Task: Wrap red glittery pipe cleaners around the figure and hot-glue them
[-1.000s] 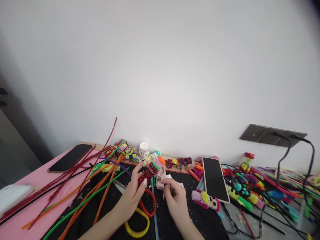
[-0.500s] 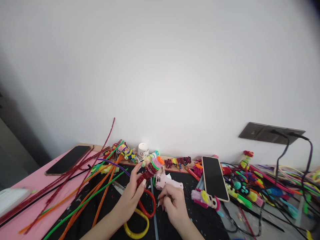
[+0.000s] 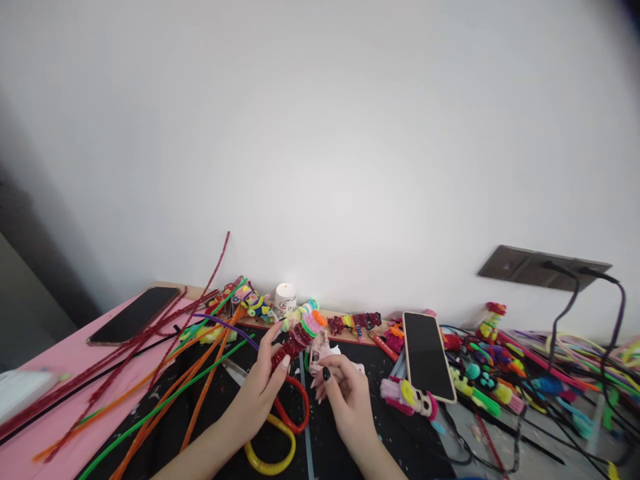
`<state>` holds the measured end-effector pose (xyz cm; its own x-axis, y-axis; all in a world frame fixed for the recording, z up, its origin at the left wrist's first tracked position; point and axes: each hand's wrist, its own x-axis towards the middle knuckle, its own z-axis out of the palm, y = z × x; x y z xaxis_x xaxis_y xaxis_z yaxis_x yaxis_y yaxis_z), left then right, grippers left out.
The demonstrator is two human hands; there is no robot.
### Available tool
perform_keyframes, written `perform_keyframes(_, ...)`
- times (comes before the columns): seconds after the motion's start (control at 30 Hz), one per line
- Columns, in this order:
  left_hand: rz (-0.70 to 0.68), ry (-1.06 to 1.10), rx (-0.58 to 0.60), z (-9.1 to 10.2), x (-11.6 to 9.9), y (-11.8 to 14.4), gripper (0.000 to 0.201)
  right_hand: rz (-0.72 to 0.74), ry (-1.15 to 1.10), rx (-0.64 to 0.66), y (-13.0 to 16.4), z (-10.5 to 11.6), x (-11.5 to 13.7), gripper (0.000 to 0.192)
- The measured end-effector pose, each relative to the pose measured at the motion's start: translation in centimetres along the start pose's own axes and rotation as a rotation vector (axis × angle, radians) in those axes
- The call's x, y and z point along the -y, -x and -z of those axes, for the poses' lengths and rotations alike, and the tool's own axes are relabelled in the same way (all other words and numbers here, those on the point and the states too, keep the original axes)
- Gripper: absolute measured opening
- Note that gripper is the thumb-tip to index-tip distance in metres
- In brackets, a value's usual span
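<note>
A black mat (image 3: 200, 427) covers the desk centre, where the work is held just off its far edge. The glittery red pipe-cleaner piece (image 3: 294, 343) is pinched by the left hand (image 3: 260, 393), its long axis running from 7 to 1 o'clock, the tufted multicoloured end pointing to 1. The pink glue gun (image 3: 320, 350) is gripped closed in the right hand (image 3: 345, 393), nozzle apparently aimed at 11 o'clock toward the piece. The nozzle is best kept just at the joint, fingers held clear.
</note>
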<state>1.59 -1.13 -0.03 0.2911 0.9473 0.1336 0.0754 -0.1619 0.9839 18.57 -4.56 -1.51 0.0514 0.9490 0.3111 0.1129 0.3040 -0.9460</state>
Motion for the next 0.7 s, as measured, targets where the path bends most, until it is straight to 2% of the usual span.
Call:
perform_keyframes(0.2, 0.006, -0.001, 0.017, 0.04, -0.07, 0.02, 0.055, 0.038, 0.215, -0.051, -0.24, -0.08, 0.31, 0.022)
perform_keyframes(0.37, 0.003, -0.010, 0.012, 0.03, -0.03, 0.02, 0.055, 0.067, 0.311, -0.044, -0.09, -0.18, 0.49, 0.020)
perform_keyframes(0.7, -0.002, -0.018, 0.014, 0.07, -0.09, 0.08, 0.056, 0.029, 0.285, 0.051, 0.17, -0.11, 0.54, 0.025)
